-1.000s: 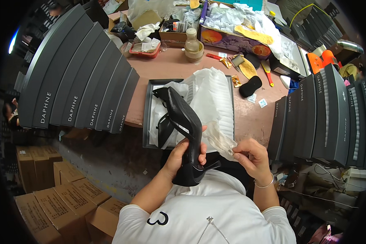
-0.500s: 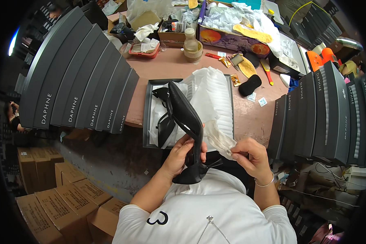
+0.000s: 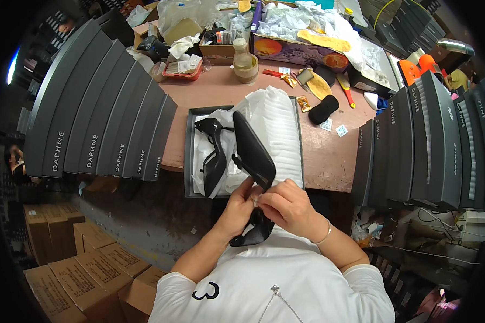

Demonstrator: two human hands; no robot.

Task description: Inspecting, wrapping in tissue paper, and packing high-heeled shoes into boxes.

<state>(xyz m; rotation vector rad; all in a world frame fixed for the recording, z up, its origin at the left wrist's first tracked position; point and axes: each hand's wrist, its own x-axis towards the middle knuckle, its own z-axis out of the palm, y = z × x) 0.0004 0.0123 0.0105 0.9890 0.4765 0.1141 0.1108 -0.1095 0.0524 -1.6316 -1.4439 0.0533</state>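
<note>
My left hand [image 3: 236, 214] is closed around the middle of a black high-heeled shoe [image 3: 252, 145], which is tilted sole-up with its pointed toe toward the table. My right hand [image 3: 290, 207] presses in from the right, fingers pinched against the shoe near the heel. A small pale bit of cloth [image 3: 255, 199] shows at its fingertips; the remainder is hidden. The matching black shoe [image 3: 215, 161] lies in the left half of an open grey shoebox [image 3: 188, 161], on white paper. White tissue and a ribbed white wrap [image 3: 280, 134] fill the box's right half.
Tall stacks of dark shoeboxes flank me at left [image 3: 105, 107] and right [image 3: 401, 145]. On the pink table [image 3: 210, 89] stand a pump bottle [image 3: 241, 54], a red tray [image 3: 182, 72] and a black sponge-like pad [image 3: 324, 110]. Brown cartons [image 3: 86, 274] sit at lower left.
My right hand has moved left from beside the shoe onto it. The pale cloth that stretched out to the right is now mostly out of sight. The shoe has turned slightly in my left hand.
</note>
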